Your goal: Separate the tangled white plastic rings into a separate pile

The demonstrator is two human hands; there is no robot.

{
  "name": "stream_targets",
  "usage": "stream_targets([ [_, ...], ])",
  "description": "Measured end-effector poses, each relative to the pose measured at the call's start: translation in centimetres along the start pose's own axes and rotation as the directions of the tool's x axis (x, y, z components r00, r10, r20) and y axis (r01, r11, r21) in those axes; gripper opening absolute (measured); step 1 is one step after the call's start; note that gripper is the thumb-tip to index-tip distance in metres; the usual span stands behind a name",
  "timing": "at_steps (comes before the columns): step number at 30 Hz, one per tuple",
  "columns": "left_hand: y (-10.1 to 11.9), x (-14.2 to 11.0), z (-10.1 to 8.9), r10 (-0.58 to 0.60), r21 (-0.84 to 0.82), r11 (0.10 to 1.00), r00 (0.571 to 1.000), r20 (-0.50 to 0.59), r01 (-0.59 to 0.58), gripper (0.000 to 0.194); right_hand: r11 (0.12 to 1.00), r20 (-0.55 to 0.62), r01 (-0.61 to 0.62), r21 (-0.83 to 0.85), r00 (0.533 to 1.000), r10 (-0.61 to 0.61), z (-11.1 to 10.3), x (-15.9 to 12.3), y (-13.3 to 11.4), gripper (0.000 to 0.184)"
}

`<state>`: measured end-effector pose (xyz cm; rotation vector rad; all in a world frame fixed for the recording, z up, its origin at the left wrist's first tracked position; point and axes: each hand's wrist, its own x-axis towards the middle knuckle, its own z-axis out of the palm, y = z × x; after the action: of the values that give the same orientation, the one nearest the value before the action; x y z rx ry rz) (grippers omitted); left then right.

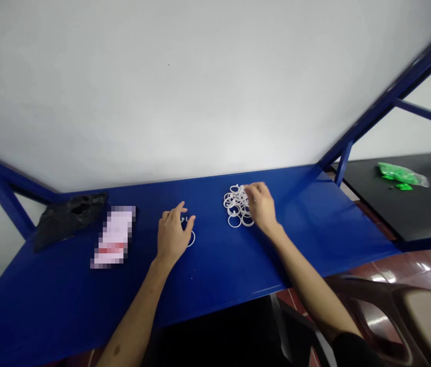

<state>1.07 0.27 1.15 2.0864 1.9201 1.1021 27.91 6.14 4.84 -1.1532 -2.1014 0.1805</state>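
Note:
A pile of thin white plastic rings (234, 220), some with small knobs on the rim, lies on the blue table (223, 270). My right hand (261, 204) is over the pile's right side, thumb and fingers pinched together at its upper edge; what is between the fingertips is hidden. Further left, my left hand (173, 232) is held low over the table, thumb and forefinger apart with nothing gripped. Partly covered by that hand is a single white ring (193, 238), and small white bits (183, 219) show between its thumb and forefinger.
A black plastic bag (70, 216) and a blurred-out pink and white packet (116, 234) lie at the left. Blue frame bars (376, 109) rise at both sides before a white wall. On a black table (391, 209) at right is a bag of green pieces (401, 174). A brown chair (383, 306) stands below.

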Motion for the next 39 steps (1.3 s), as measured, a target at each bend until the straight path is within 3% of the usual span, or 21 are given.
stream_targets([
  [2,-0.9,0.2,-0.5,-0.055,0.153,0.987,0.998,0.041,0.048,0.039,0.978,-0.081,-0.17,-0.118,0.984,0.161,-1.1,1.4,3.5,0.027],
  [3,-1.1,0.3,-0.7,-0.081,0.218,0.974,0.993,0.09,0.06,0.035,0.955,-0.053,-0.233,-0.185,0.973,0.227,-1.5,2.0,5.2,0.024],
  [6,-0.8,0.4,-1.5,-0.164,0.352,0.933,0.959,0.23,0.075,0.031,0.947,0.203,-0.198,-0.255,0.946,0.252,-2.1,3.4,9.1,0.018],
  [8,-0.2,0.6,-1.9,-0.204,0.4,0.913,0.941,0.269,0.083,0.032,0.958,0.292,-0.153,-0.244,0.93,0.223,-2.0,3.9,10.4,0.014],
  [11,0.3,0.7,-2.1,-0.217,0.42,0.903,0.934,0.282,0.083,0.027,0.969,0.361,-0.111,-0.22,0.914,0.186,-1.7,4.1,11.0,0.011],
  [15,-0.1,0.7,-1.9,-0.181,0.361,0.928,0.957,0.227,0.089,0.021,0.972,0.371,-0.108,-0.207,0.911,0.18,-1.7,3.9,10.8,0.018],
  [18,-0.5,0.7,-1.7,-0.165,0.264,0.957,0.975,0.15,0.122,0.018,0.97,0.314,-0.115,-0.216,0.932,0.18,-2.0,3.6,10.5,0.019],
  [20,-0.5,0.8,-1.7,-0.16,0.201,0.969,0.984,0.074,0.142,0.016,0.97,0.214,-0.106,-0.218,0.965,0.154,-2.2,3.4,10.1,0.017],
  [24,-0.1,1.1,-2.0,-0.115,0.079,0.989,0.988,-0.107,0.123,0.015,0.969,0.013,-0.101,-0.227,0.994,0.107,-2.1,3.2,8.4,0.02],
  [28,0.7,1.3,-2.4,-0.117,-0.128,0.987,0.976,-0.185,0.094,0.015,0.989,-0.016,-0.04,-0.143,0.999,0.038,-0.5,2.2,4.0,0.028],
  [32,1.3,1.3,-2.6,-0.215,-0.385,0.909,0.972,-0.098,0.163,0.017,0.992,0.166,0.057,0.108,0.983,-0.075,2.8,0.1,-2.4,0.035],
  [35,1.5,1.3,-2.3,-0.265,-0.534,0.814,0.964,0.01,0.229,0.02,0.974,0.246,-0.037,0.222,0.969,-0.019,4.9,-1.2,-6.1,0.036],
  [39,1.5,1.0,-1.6,-0.294,-0.619,0.726,0.949,0.112,0.298,0.022,0.927,0.248,-0.215,0.308,0.958,0.14,5.8,-2.2,-8.0,0.025],
])
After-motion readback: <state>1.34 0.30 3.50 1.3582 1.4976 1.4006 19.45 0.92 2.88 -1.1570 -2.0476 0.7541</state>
